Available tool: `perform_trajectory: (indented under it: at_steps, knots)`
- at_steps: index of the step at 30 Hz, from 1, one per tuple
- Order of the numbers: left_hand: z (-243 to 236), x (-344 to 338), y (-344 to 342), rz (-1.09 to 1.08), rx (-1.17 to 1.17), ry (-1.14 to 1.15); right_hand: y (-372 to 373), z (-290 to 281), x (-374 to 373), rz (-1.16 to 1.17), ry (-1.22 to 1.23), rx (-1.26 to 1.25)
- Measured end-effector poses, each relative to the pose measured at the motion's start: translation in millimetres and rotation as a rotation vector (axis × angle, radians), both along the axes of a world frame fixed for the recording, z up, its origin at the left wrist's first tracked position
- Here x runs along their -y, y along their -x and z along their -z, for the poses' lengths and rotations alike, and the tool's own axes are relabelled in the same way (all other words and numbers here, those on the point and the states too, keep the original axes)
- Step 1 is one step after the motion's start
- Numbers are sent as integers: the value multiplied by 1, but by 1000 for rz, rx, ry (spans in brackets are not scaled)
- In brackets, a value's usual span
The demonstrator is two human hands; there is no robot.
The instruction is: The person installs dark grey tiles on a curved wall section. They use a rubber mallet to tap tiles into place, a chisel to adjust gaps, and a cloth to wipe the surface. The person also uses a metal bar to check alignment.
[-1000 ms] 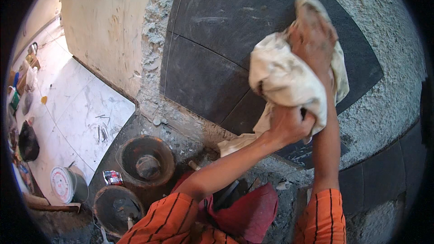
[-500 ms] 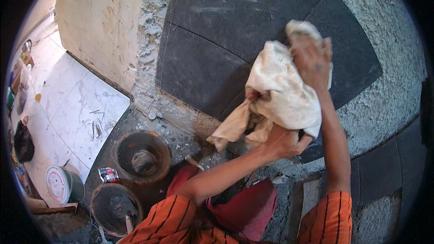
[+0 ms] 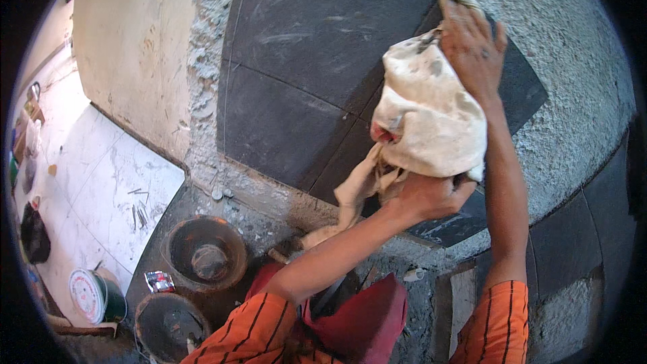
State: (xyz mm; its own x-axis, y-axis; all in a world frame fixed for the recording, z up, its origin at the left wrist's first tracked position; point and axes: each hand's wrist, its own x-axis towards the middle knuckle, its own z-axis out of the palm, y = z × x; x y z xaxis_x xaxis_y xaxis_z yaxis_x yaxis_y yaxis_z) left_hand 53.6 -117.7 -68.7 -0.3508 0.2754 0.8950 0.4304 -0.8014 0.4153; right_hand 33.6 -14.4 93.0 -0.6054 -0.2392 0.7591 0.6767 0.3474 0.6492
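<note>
A stained off-white rag (image 3: 435,111) is bunched against dark grey tiles (image 3: 306,34) set on a rough cement surface. My right hand (image 3: 474,50) presses the rag's upper end to the tile, its fingers stretched over the cloth and a fold showing past their tips. At the lower edge, my left hand (image 3: 435,195) is closed on the bunched rag. A reddish patch shows in a fold on the rag's left side, and a twisted tail of cloth trails down toward my left forearm. Pale smears mark the upper tile. The rag hides my right thumb.
Two mortar-stained tubs (image 3: 206,254) stand at lower left, with a small red and silver packet (image 3: 160,282) beside them. A lidded bucket (image 3: 98,296) is on the white marble-look floor (image 3: 101,182). Rough cement (image 3: 573,87) borders the tiles at right.
My right hand has slid upward over the tile with the rag's top end. The left hand has risen slightly with the lower part, stretching the rag longer. The view has shifted a little.
</note>
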Motion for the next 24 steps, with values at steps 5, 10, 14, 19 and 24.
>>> perform_trajectory:
  at_steps: [5,10,14,19,24]
  knots:
    - [28,-10,-15,-128,-41,-58,8,29,-2,-225,113,467]
    - [6,3,-5,-205,9,21,28,-4,13,-186,5,223]
    - [20,11,9,124,244,148,72,27,20,-295,70,493]
    - [48,23,-4,-177,103,60,59,50,16,-257,146,556]
    - [28,32,14,-13,174,146,63,35,28,-95,53,418]
